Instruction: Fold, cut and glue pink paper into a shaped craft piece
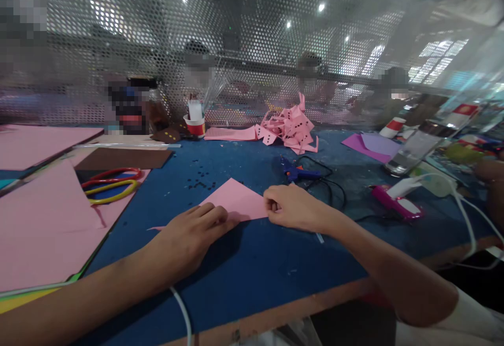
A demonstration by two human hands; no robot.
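Observation:
A small sheet of pink paper [239,199] lies on the blue tabletop with one corner pointing away from me. My right hand [293,207] is closed on its right corner, fingers and thumb pinched together. On the paper's left part rests my left hand [199,230], fingers curled and thumb along the near edge, closed on it. A thin pink tip sticks out left of that hand. Part of the paper is hidden under my fingers.
Beyond my right hand lie a blue glue gun [299,171] and its black cord. Farther right is a magenta glue gun [397,201]. Pink cut strips [289,128] are heaped at the back. Scissors [112,186] lie left among pink sheets [43,225].

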